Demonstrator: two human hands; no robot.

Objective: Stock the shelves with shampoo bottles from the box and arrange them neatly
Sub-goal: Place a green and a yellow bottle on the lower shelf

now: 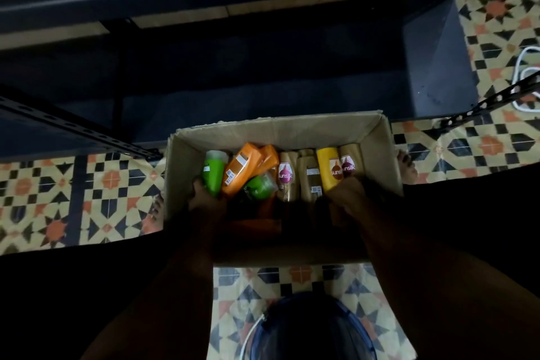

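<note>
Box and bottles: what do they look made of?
Box: corrugated cardboard, matte brown, with a ragged torn top edge. Bottles, e.g. the orange one and the yellow one: probably plastic, smooth coloured bodies with a slight sheen and printed labels.

The floor has tiles with stars and squares in black, orange and cream. A white cord lies on it at the right edge. A dark metal bar with holes slants across there. The room is dim, with deep shadows.
</note>
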